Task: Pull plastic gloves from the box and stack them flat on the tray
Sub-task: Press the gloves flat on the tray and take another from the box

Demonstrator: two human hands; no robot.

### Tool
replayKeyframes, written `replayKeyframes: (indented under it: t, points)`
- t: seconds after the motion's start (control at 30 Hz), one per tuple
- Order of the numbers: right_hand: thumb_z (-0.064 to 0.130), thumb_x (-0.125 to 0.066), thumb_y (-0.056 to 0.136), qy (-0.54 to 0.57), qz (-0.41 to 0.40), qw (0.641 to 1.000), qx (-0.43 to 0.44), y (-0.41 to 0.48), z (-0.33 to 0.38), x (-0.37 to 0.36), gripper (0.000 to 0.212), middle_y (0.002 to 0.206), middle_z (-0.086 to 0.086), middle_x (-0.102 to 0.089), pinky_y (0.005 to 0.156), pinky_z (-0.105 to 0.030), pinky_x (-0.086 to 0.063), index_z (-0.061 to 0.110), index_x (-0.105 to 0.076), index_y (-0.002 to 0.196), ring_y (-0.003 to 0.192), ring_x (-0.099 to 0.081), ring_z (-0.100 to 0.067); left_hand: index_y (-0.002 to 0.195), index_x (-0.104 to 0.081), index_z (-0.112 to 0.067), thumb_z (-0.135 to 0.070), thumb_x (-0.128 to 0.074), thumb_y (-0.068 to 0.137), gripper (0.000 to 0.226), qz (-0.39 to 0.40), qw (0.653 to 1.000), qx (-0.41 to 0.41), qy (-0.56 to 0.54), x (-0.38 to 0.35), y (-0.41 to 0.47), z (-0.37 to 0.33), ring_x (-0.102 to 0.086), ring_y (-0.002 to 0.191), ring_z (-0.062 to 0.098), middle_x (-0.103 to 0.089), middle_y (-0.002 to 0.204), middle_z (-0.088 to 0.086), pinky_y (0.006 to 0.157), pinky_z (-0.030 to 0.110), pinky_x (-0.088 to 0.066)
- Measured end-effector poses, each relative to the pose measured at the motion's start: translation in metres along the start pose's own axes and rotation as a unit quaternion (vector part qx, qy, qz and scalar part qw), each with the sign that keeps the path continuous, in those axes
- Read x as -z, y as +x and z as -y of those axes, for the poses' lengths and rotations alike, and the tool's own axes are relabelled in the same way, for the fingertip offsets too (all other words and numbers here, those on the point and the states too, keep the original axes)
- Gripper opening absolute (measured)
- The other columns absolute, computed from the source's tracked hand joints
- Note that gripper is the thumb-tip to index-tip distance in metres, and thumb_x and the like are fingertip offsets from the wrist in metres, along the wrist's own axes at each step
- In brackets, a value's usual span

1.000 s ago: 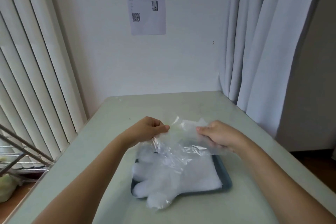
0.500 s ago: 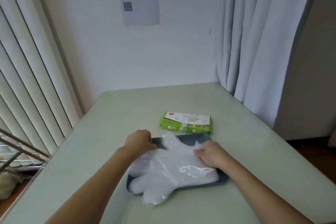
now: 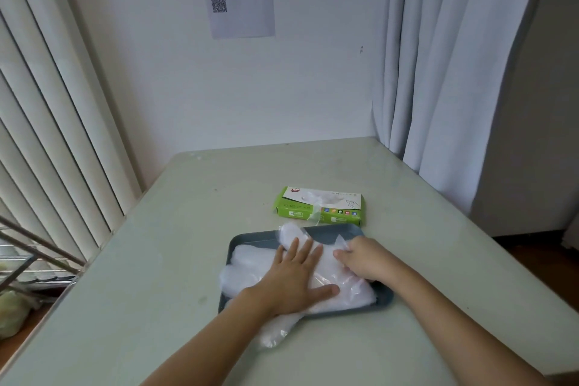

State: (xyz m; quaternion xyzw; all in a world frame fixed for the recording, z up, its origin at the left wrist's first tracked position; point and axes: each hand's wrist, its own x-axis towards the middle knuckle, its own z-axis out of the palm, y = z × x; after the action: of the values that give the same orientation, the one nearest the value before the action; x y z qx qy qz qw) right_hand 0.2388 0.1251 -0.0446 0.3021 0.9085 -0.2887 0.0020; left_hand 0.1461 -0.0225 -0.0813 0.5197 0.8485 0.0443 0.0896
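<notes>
Left hand [image 3: 294, 280] lies spread flat on the gloves [image 3: 250, 263]; right hand [image 3: 365, 260] pinches their edge; the stack overhangs the tray [image 3: 329, 233] beneath the left wrist.

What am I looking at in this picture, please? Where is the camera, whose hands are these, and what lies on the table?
There is no machine here. A person works with two bare hands, and one camera worn on the head looks forward and down at them. On the pale green table lies a dark blue-grey rectangular tray holding a stack of thin clear plastic gloves; some hang over its near edge. Beyond the tray lies a green cardboard glove box. The left hand presses flat on the stack. The right hand seems to pinch the stack's right edge.
</notes>
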Motion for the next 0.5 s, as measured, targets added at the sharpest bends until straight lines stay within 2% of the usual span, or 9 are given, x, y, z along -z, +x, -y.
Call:
replayKeyframes:
  t: [0.07, 0.1, 0.13, 0.17, 0.23, 0.3, 0.33, 0.4, 0.5]
  points:
    - [0.032, -0.057, 0.093, 0.005, -0.129, 0.991, 0.040, -0.003, -0.001, -0.001, 0.022, 0.103, -0.004, -0.062, 0.073, -0.028, -0.041, 0.011, -0.058, 0.096, 0.094, -0.059, -0.021, 0.154, 0.002, -0.022, -0.075, -0.033, 0.086, 0.093, 0.001, 1.000, 0.004, 0.007, -0.002, -0.001, 0.000, 0.012, 0.148, 0.022, 0.011, 0.161, 0.001, 0.119, 0.048, 0.007]
    - [0.027, -0.062, 0.090, 0.028, -0.206, 0.974, 0.089, -0.007, 0.001, -0.002, 0.023, 0.111, -0.002, -0.057, 0.079, -0.026, -0.039, 0.011, -0.057, 0.105, 0.101, -0.056, -0.020, 0.154, 0.003, -0.022, -0.077, -0.032, 0.085, 0.095, 0.003, 1.000, 0.005, 0.009, -0.002, -0.001, -0.001, 0.013, 0.148, 0.022, 0.012, 0.161, 0.001, 0.118, 0.050, 0.007]
    - [0.019, -0.064, 0.088, 0.045, -0.257, 0.952, 0.157, -0.011, 0.004, -0.003, 0.026, 0.116, -0.002, -0.054, 0.084, -0.022, -0.037, 0.010, -0.056, 0.111, 0.107, -0.054, -0.018, 0.154, 0.003, -0.022, -0.079, -0.031, 0.083, 0.097, 0.004, 1.000, 0.005, 0.008, -0.002, 0.000, -0.001, 0.013, 0.148, 0.022, 0.012, 0.161, 0.001, 0.118, 0.050, 0.008]
    - [0.013, -0.064, 0.087, 0.050, -0.257, 0.941, 0.213, -0.016, 0.008, -0.005, 0.030, 0.121, -0.001, -0.054, 0.090, -0.019, -0.036, 0.010, -0.056, 0.116, 0.112, -0.052, -0.016, 0.154, 0.004, -0.022, -0.082, -0.030, 0.081, 0.100, 0.004, 1.000, 0.003, 0.009, -0.003, 0.000, -0.002, 0.013, 0.148, 0.022, 0.012, 0.161, 0.001, 0.118, 0.051, 0.007]
    - [0.008, -0.053, 0.093, 0.041, -0.150, 0.951, 0.269, -0.027, 0.016, -0.012, 0.038, 0.134, 0.004, -0.052, 0.101, -0.018, -0.032, 0.016, -0.051, 0.130, 0.123, -0.047, -0.010, 0.154, 0.003, -0.023, -0.088, -0.022, 0.072, 0.108, -0.006, 1.000, -0.004, 0.012, -0.003, 0.001, -0.002, 0.011, 0.148, 0.024, 0.008, 0.162, 0.000, 0.118, 0.053, 0.006]
    - [0.012, -0.042, 0.100, 0.015, 0.019, 0.967, 0.253, -0.034, 0.014, -0.022, 0.050, 0.153, 0.008, -0.030, 0.106, -0.011, -0.020, 0.019, -0.030, 0.148, 0.140, -0.029, -0.008, 0.154, 0.003, -0.022, -0.088, -0.011, 0.060, 0.116, -0.004, 1.000, -0.008, 0.016, -0.002, 0.001, -0.002, 0.011, 0.148, 0.025, 0.008, 0.162, 0.000, 0.118, 0.053, 0.005]
    - [0.015, -0.038, 0.102, -0.005, 0.071, 0.968, 0.242, -0.033, 0.010, -0.024, 0.055, 0.159, 0.010, -0.014, 0.108, -0.009, -0.011, 0.020, -0.017, 0.153, 0.145, -0.015, -0.006, 0.154, 0.005, -0.021, -0.087, -0.010, 0.058, 0.117, 0.000, 1.000, -0.005, 0.019, -0.002, 0.000, -0.001, 0.011, 0.148, 0.025, 0.010, 0.162, 0.000, 0.117, 0.052, 0.006]
    - [0.026, -0.036, 0.104, -0.050, 0.114, 0.969, 0.213, -0.029, -0.001, -0.024, 0.062, 0.160, 0.010, 0.006, 0.110, -0.012, -0.001, 0.020, 0.001, 0.154, 0.146, 0.001, -0.003, 0.154, 0.006, -0.018, -0.088, -0.021, 0.067, 0.115, 0.007, 1.000, 0.004, 0.015, -0.001, -0.002, -0.001, 0.013, 0.148, 0.024, 0.012, 0.161, 0.000, 0.117, 0.053, 0.007]
    - [0.043, -0.038, 0.101, -0.134, 0.146, 0.965, 0.174, -0.024, -0.008, -0.013, 0.073, 0.160, 0.005, 0.012, 0.115, -0.021, 0.002, 0.018, 0.006, 0.153, 0.146, 0.009, -0.007, 0.153, 0.010, -0.015, -0.083, -0.040, 0.077, 0.113, 0.028, 0.999, 0.018, -0.006, 0.001, -0.008, 0.001, 0.017, 0.147, 0.021, 0.015, 0.161, -0.002, 0.117, 0.055, 0.008]
